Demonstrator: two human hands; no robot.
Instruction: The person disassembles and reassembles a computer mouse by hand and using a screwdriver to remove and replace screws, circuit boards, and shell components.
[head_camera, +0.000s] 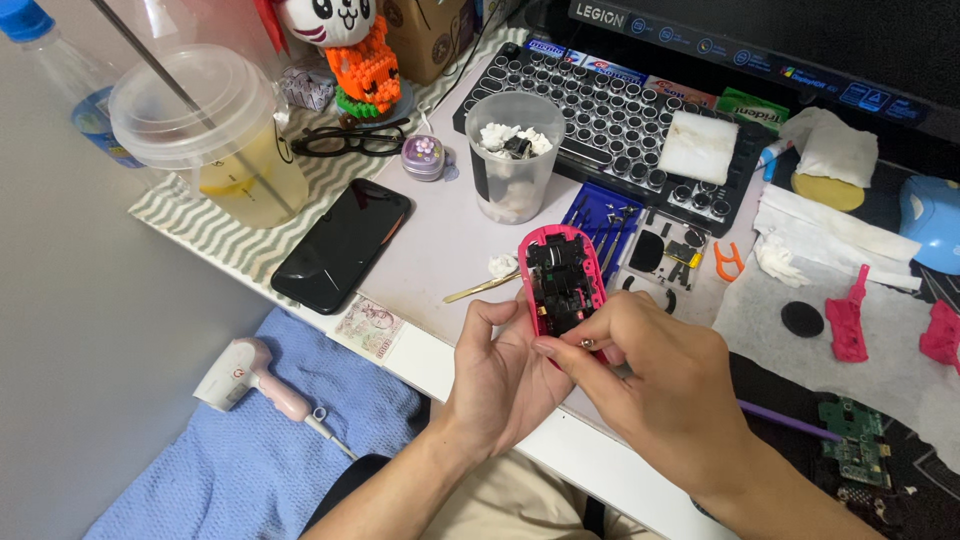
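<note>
My left hand (497, 372) cradles an opened pink computer mouse shell (560, 277) from below, its black inner parts facing up. My right hand (655, 380) rests over the shell's near end, and its thumb and forefinger pinch a tiny metal piece (588, 343) against the pink rim. Loose pink mouse parts (848, 318) lie on a white tissue sheet (900, 370) to the right. A green circuit board (855, 443) sits near the right front. A brass-coloured tweezer (482, 288) lies on the desk just left of the shell.
A black phone (342, 243), a clear cup with white scraps (513, 155), a lidded drink cup (212, 130), glasses (350, 141), a black round-key keyboard (610, 120), a blue tool case (603, 218), a small pink hair dryer on a blue towel (255, 380).
</note>
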